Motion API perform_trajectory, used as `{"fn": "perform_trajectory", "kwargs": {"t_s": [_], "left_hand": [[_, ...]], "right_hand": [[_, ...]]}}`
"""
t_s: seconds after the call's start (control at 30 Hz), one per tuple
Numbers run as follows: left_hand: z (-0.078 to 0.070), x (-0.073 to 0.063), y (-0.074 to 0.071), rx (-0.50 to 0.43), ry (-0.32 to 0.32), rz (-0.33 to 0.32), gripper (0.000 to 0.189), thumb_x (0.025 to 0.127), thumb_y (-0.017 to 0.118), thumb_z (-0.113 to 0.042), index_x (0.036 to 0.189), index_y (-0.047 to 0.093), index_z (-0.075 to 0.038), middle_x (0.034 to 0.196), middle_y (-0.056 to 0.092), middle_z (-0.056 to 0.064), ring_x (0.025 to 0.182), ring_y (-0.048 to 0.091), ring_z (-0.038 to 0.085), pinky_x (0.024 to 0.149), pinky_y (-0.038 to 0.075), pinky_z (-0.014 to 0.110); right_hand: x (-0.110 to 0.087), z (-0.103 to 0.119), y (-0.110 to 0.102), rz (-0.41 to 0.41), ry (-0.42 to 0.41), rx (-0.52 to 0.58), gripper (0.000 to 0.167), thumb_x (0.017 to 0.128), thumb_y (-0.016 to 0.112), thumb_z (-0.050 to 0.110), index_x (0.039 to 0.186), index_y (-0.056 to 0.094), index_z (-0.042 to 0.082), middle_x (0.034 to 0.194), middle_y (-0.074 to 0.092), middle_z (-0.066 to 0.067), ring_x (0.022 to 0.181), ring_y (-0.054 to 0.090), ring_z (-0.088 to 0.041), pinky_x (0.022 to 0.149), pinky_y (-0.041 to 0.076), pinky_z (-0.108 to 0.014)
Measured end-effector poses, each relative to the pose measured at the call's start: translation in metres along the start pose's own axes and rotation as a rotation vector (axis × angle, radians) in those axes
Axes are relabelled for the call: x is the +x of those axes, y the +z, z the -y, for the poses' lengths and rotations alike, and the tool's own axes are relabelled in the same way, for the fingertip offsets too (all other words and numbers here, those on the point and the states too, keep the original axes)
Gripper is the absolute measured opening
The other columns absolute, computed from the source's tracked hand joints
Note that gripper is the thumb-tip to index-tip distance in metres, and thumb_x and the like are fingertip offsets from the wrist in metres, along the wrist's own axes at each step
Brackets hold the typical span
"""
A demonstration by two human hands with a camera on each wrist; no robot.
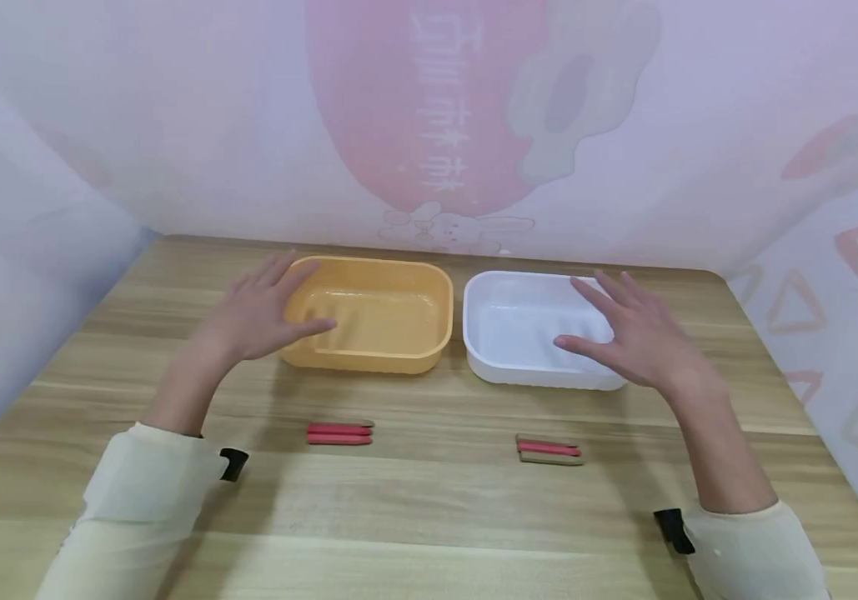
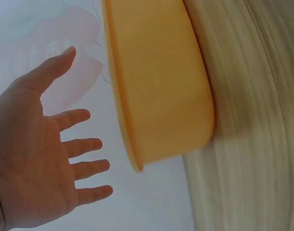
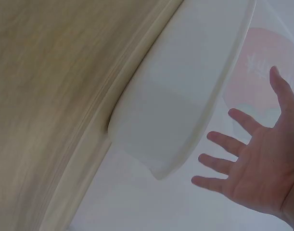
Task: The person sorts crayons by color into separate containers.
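My left hand (image 1: 256,312) hovers with spread fingers over the left end of a yellow-orange plastic basin (image 1: 368,362). In the left wrist view the palm of that hand is bare, apart from the basin wall (image 2: 161,82). Over the right end of a white basin (image 1: 541,377) my right hand (image 1: 642,342) is held likewise, fingers fanned out and nothing in it. The right wrist view shows a gap between its fingertips and the white wall (image 3: 161,106). In front of the basins lie two small rows of red and brownish sticks, a left row (image 1: 339,433) and a right row (image 1: 549,450).
Both basins stand side by side on a wood-grain table (image 1: 413,517), a narrow gap between them. A pale printed curtain (image 1: 233,125) hangs behind the table and along its sides. Black straps (image 1: 672,531) show at the sleeve cuffs.
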State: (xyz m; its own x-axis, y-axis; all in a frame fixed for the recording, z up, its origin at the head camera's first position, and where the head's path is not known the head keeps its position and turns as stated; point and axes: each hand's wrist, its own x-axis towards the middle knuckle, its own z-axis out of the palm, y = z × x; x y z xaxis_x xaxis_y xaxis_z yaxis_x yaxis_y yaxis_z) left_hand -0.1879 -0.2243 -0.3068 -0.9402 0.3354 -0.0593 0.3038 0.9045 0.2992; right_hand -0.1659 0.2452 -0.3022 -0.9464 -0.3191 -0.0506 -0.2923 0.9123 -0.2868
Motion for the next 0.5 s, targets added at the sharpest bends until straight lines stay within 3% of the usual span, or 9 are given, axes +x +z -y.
{"fn": "perform_trajectory", "kwargs": {"t_s": [0.13, 0.27, 0.5], "left_hand": [[0.019, 0.003, 0.000, -0.135, 0.009, 0.011, 0.089, 0.101, 0.062, -0.050, 0.165, 0.019, -0.004, 0.168, 0.012, 0.031, 0.151, 0.017, 0.056, 0.114, 0.021, 0.074], [0.040, 0.005, 0.002, -0.273, 0.013, 0.024, 0.084, 0.104, 0.062, -0.036, 0.162, 0.018, 0.006, 0.167, 0.013, 0.033, 0.152, 0.015, 0.055, 0.117, 0.019, 0.071], [0.066, 0.004, 0.009, -0.449, 0.003, 0.061, 0.078, 0.106, 0.062, -0.032, 0.162, 0.023, 0.005, 0.166, 0.026, 0.028, 0.142, 0.039, 0.055, 0.107, 0.040, 0.067]], "right_hand": [[0.003, 0.007, 0.003, -0.018, -0.088, 0.072, 0.084, 0.096, 0.065, 0.059, 0.163, 0.035, 0.017, 0.168, 0.029, -0.019, 0.155, 0.019, -0.044, 0.119, 0.021, -0.066], [0.007, 0.017, 0.008, -0.048, -0.203, 0.158, 0.075, 0.098, 0.071, 0.046, 0.158, 0.044, 0.010, 0.161, 0.042, -0.017, 0.151, 0.034, -0.038, 0.119, 0.029, -0.059], [0.016, 0.037, 0.019, -0.121, -0.401, 0.240, 0.056, 0.095, 0.078, 0.024, 0.143, 0.060, 0.002, 0.141, 0.064, -0.013, 0.135, 0.057, -0.033, 0.111, 0.043, -0.051]]}}
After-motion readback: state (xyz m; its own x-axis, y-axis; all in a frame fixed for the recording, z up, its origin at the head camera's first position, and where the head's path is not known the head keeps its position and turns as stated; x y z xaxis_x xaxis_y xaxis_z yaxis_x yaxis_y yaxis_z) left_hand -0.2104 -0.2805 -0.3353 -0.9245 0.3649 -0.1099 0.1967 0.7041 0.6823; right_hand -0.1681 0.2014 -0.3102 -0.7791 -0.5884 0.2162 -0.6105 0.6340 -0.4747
